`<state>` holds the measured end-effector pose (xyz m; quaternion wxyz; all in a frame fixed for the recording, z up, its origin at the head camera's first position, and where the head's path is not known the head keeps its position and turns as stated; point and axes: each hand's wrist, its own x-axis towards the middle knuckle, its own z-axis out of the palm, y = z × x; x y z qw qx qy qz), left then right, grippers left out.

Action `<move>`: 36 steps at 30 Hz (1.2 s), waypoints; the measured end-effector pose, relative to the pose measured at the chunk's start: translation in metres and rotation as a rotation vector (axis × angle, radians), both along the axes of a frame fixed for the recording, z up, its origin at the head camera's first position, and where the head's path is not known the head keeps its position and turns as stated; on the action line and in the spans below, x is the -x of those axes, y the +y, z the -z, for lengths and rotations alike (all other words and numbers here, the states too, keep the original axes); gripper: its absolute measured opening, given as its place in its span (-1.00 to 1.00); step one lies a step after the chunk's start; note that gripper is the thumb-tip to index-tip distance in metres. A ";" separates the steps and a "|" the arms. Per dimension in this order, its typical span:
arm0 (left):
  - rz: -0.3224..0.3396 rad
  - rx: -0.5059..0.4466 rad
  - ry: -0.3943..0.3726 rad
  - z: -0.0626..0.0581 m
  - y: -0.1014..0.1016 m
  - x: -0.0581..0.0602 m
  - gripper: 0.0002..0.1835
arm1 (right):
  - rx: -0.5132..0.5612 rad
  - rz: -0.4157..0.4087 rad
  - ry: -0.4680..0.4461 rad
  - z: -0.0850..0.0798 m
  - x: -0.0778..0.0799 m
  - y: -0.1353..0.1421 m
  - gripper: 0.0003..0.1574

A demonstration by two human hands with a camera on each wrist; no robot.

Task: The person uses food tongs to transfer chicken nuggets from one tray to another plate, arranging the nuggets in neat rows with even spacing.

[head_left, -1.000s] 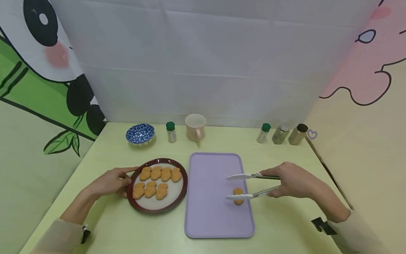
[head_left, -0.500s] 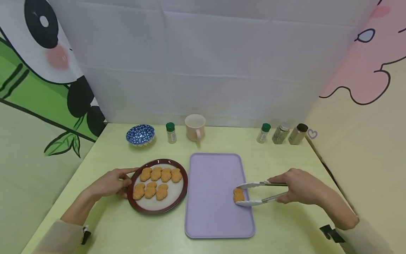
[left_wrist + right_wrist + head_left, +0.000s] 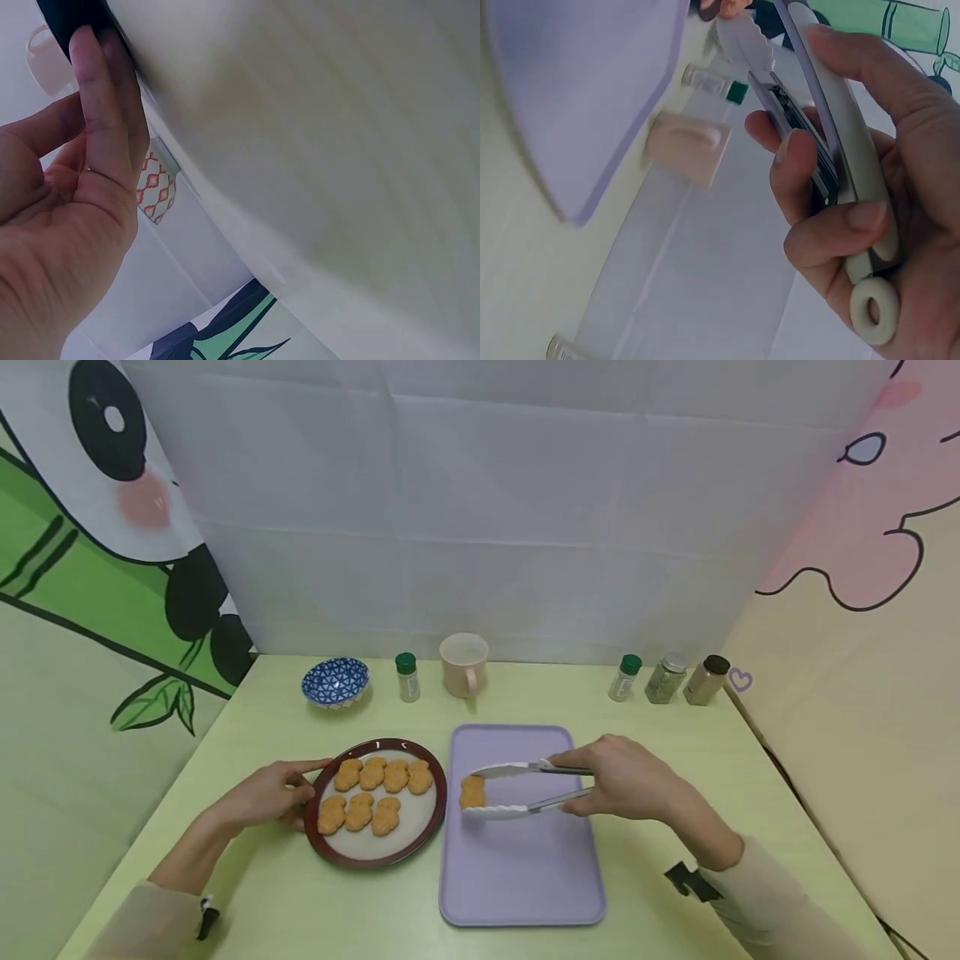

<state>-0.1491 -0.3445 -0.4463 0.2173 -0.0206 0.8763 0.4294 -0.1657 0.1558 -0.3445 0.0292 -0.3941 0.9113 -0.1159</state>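
Observation:
My right hand (image 3: 630, 781) grips a pair of tongs (image 3: 517, 812) with white scalloped tips and pale handles. Between those tips a golden-brown nugget (image 3: 472, 792) is pinched over the left part of the lilac tray (image 3: 517, 877). To the left, my left hand (image 3: 258, 793) holds the brown rim of a round plate (image 3: 375, 864), index finger along the edge. Two rows of similar nuggets (image 3: 358, 811) lie on its pale middle. In the left wrist view, the fingers (image 3: 105, 127) reach up to the dark rim. The right wrist view shows fingers wrapped round the tong handles (image 3: 847, 127).
Along the back stand a blue patterned bowl (image 3: 336, 682), a green-capped shaker (image 3: 407, 677) and a pink mug (image 3: 463, 664). Another green-capped shaker (image 3: 625, 677) and two spice jars (image 3: 666, 678) are at back right. The plate sits close to the tray's left edge.
The tongs closed on the nugget at the tray's right side. My right hand has carried it left across the tray. My left hand and the plate stay in place.

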 end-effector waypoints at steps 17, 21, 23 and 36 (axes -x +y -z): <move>0.004 0.034 0.014 -0.001 0.003 -0.001 -0.43 | -0.083 -0.050 -0.029 0.023 0.004 -0.096 -0.50; 0.001 0.028 0.012 0.000 0.001 -0.001 -0.43 | -0.082 -0.055 -0.043 0.021 0.004 -0.099 -0.58; 0.003 0.026 0.010 0.000 0.001 -0.001 -0.43 | -0.080 -0.053 -0.051 0.020 0.004 -0.099 -0.59; -0.019 0.032 -0.001 0.002 0.001 0.001 -0.42 | 0.048 0.045 -0.018 -0.002 -0.007 -0.058 -0.29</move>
